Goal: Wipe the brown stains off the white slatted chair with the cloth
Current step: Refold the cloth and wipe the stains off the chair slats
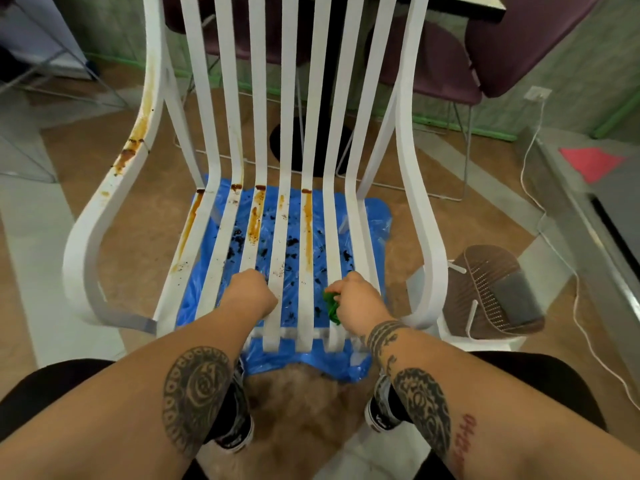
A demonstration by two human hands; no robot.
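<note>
The white slatted chair (287, 98) stands right in front of me. Brown stains (306, 220) streak several seat slats near the bend, and more brown marks (133, 147) run down the left armrest. My left hand (251, 292) is closed around a seat slat near the front. My right hand (356, 301) grips a crumpled green cloth (331, 306) against a slat on the right side of the seat. Both forearms reach in from below.
A blue plastic sheet (377, 220) with dark crumbs lies on the floor under the seat. A brown perforated basket (491, 292) stands at the right beside the chair. A white cable (540, 216) runs along the floor. Purple chairs (519, 39) stand behind.
</note>
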